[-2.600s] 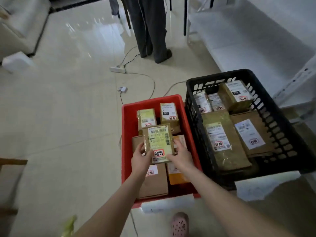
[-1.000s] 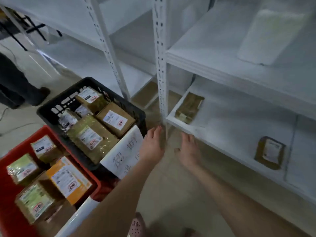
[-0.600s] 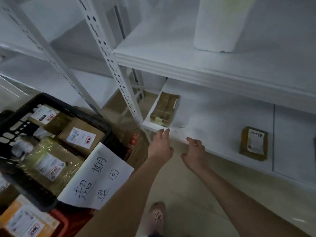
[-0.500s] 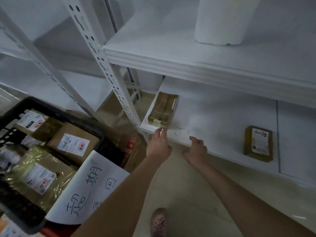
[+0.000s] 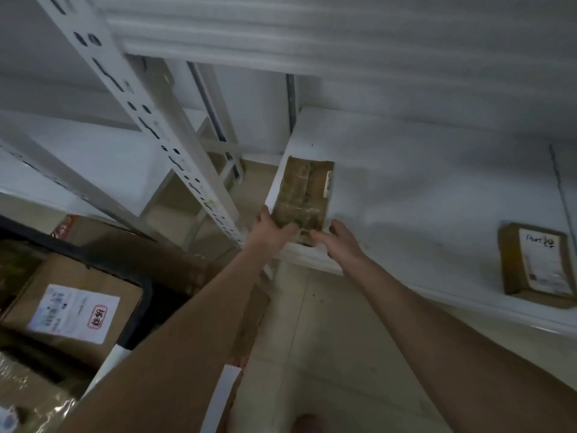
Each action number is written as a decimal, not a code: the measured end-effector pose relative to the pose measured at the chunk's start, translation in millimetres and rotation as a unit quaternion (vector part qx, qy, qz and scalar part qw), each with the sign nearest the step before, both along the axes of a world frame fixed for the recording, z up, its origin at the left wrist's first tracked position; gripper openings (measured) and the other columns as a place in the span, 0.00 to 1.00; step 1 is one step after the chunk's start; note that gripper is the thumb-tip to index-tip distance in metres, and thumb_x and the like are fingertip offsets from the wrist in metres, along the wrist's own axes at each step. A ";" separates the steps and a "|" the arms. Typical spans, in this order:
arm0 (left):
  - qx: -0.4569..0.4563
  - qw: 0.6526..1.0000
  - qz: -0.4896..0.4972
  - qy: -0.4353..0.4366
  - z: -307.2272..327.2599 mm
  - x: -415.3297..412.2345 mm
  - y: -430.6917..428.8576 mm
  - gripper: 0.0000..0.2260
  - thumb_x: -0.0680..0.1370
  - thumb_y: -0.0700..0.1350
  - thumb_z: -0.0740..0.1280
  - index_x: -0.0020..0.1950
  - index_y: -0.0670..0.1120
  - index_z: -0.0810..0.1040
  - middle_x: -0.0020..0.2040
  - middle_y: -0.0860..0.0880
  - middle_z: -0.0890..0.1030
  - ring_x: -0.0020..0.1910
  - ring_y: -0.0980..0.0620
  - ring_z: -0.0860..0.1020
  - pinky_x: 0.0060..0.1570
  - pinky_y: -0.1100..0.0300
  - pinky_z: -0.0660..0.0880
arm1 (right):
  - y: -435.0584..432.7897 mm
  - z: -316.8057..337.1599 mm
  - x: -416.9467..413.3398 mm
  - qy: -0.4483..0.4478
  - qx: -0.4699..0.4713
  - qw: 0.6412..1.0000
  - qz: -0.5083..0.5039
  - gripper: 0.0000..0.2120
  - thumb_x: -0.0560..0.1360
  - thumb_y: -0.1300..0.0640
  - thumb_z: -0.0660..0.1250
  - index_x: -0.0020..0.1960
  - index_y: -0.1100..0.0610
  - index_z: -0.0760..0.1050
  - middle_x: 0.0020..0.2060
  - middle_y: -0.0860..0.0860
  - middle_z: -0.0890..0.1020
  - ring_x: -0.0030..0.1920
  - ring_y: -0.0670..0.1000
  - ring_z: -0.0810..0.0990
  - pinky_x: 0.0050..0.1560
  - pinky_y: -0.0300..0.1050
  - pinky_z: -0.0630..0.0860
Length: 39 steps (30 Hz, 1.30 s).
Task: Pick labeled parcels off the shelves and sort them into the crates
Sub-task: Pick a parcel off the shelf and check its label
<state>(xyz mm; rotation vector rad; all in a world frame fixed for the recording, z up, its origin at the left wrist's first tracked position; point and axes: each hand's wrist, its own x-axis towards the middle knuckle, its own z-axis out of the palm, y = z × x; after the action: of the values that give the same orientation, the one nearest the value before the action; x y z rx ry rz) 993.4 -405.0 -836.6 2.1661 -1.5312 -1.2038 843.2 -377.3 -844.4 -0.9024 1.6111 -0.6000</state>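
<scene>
Two hands out in front of me, both at the same parcel (image 5: 304, 195). It's a brown taped-up thing lying flat on the front left corner of the lower shelf (image 5: 406, 198), with a thin white sticker along its right edge. My left hand (image 5: 268, 228) has its fingers laid pretty much straight across the near end and the thumb up against the left side, so it's touching the parcel but not wrapped around it. My right hand (image 5: 338, 242) is spread loose just beside the near right corner, thumb sticking up, holding nothing. It's too blurry for me to say whether the fingertips are on the parcel.

Further right on that shelf, well apart, sits a second parcel (image 5: 535, 265). It lies flat, white label up, with some handwriting on top that I can't read.

Down at my left is the black crate (image 5: 148, 295). Inside it a cardboard box (image 5: 75, 310) lies flat, label up, a white sticker with a red stamp. A film-wrapped packet (image 5: 25, 398) shows at the bottom left corner, and I can't tell whether it's in the same crate. A white sheet (image 5: 107, 365) hangs at the crate's near side, mostly hidden behind my left forearm.
</scene>
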 end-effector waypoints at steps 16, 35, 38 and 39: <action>0.103 0.987 0.065 0.107 17.2 -55.9 114.4 0.19 0.75 0.54 0.69 0.63 0.46 0.78 0.51 0.50 0.80 0.44 0.54 0.79 0.39 0.66 0.76 | 113.3 33.8 -95.1 -0.011 0.101 0.993 -0.065 0.20 0.75 0.52 0.69 0.66 0.53 0.74 0.51 0.48 0.80 0.42 0.43 0.79 0.33 0.34 0.71; 0.069 0.943 0.111 0.304 211.0 -247.0 284.3 0.24 0.72 0.28 0.63 0.65 0.46 0.73 0.54 0.43 0.80 0.46 0.50 0.78 0.44 0.61 0.75 | 264.1 213.5 -300.7 -0.051 0.038 0.998 -0.022 0.23 0.71 0.60 0.73 0.65 0.52 0.74 0.50 0.52 0.83 0.48 0.51 0.82 0.53 0.45 0.78; 0.031 0.934 0.143 0.327 234.1 -254.7 293.2 0.15 0.74 0.29 0.64 0.54 0.46 0.78 0.46 0.52 0.84 0.48 0.51 0.80 0.44 0.60 0.78 | 276.6 232.1 -304.6 -0.028 0.012 0.999 -0.030 0.21 0.71 0.66 0.70 0.61 0.54 0.75 0.51 0.53 0.82 0.50 0.53 0.80 0.46 0.43 0.77; 0.019 0.932 0.146 0.330 239.8 -255.4 295.5 0.13 0.75 0.31 0.63 0.53 0.46 0.78 0.47 0.52 0.84 0.49 0.51 0.80 0.43 0.60 0.78 | 280.5 236.3 -304.1 -0.030 0.005 0.999 -0.041 0.19 0.71 0.68 0.69 0.59 0.55 0.75 0.51 0.53 0.82 0.47 0.51 0.80 0.41 0.41 0.75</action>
<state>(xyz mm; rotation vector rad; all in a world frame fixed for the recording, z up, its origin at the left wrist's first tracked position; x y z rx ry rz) 737.9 -109.5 -596.8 1.6573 -0.8749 -1.6260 539.1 -96.8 -608.1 -0.8063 1.6017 -0.6693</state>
